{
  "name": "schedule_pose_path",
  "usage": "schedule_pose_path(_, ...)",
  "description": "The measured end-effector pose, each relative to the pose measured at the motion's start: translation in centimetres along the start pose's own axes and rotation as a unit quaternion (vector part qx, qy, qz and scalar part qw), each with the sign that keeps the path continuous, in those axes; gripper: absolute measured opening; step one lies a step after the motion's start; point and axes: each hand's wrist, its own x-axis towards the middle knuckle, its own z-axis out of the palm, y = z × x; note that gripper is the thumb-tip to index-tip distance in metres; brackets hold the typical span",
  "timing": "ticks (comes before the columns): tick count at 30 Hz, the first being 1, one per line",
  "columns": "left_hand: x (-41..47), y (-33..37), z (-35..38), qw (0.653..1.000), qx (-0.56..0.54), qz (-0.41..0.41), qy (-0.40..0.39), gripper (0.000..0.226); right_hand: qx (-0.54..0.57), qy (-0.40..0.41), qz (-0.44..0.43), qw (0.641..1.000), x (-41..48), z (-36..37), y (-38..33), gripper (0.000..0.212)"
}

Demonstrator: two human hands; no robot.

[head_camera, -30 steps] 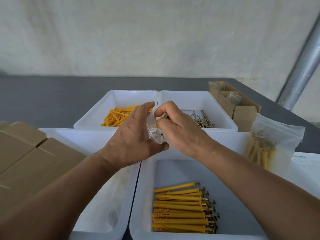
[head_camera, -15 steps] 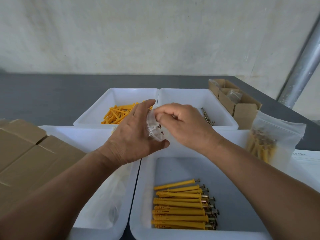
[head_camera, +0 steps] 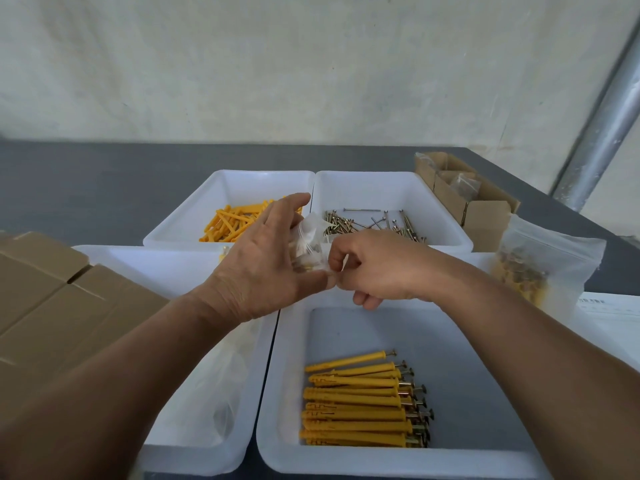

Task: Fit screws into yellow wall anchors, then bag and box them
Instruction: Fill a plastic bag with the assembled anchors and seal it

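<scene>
My left hand holds a small clear plastic bag with anchors and screws inside, above the middle of the trays. My right hand pinches the bag's lower right corner. A near white tray holds a stack of yellow anchors with screws fitted. The far left tray holds loose yellow anchors. The far right tray holds loose screws.
Closed cardboard boxes lie at the left. Open cardboard boxes stand at the back right. A filled zip bag stands at the right. The near left tray holds empty clear bags. A metal pole rises at the right.
My right hand slid from the top of the bag down to its lower right corner. The loose screws in the far right tray came into view.
</scene>
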Motion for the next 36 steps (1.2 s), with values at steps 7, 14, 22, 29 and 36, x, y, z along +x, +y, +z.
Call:
schedule_pose_path(7,-0.2,0.8,-0.5,0.999,0.025,0.036,0.007,0.076,-0.094,-0.036,0.093,0.991,-0.2,-1.0,0.1,0.019)
schedule_pose_path(14,-0.2,1.5,-0.7,0.999,0.027,0.026,0.003,0.041,-0.228,-0.281,0.140,0.922,-0.2,1.2,1.3,0.040)
schedule_pose_path(22,-0.3,1.7,-0.8,1.000,0.010,0.010,0.013,0.041,-0.273,-0.299,0.124,0.906,0.4,2.2,1.6,0.044)
schedule_pose_path(29,-0.1,1.7,-1.1,0.999,0.002,0.001,0.037,0.036,-0.271,-0.310,0.132,0.902,0.9,2.9,2.2,0.043)
schedule_pose_path(36,-0.1,1.9,-1.3,0.997,-0.008,-0.025,0.069,0.026,-0.264,-0.318,0.137,0.900,1.2,3.1,2.4,0.043)
